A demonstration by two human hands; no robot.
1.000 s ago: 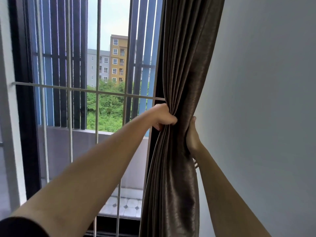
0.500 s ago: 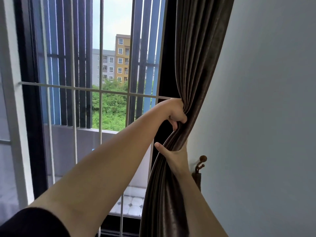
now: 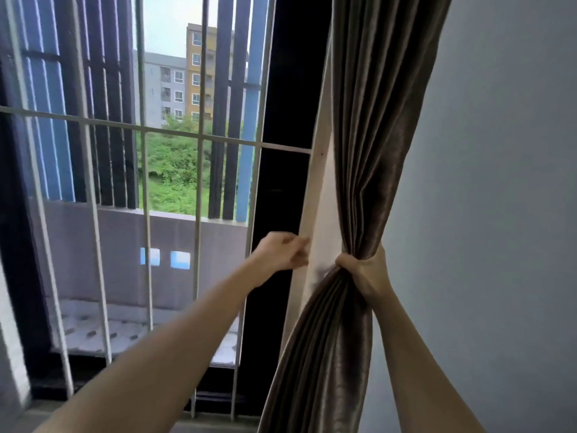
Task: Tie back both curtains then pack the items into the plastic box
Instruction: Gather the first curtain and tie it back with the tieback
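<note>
A shiny brown curtain (image 3: 377,126) hangs at the right side of the window, gathered into a tight bunch at mid height. My right hand (image 3: 363,273) is clenched around that bunch, pinning it close to the grey wall. My left hand (image 3: 282,253) is off the curtain, a little to its left in front of the dark window frame, fingers loosely curled and slightly blurred, holding nothing. The wall hook, the other curtain and the plastic box are out of view.
White window bars (image 3: 143,195) cross the glass on the left. A pale window jamb (image 3: 318,214) runs between the dark frame (image 3: 281,182) and the curtain. A plain grey wall (image 3: 499,214) fills the right.
My left hand has let go of the curtain and drawn away to the left. My right hand now grips the gathered bunch alone, pulled rightward toward the wall. The hook is no longer visible.
</note>
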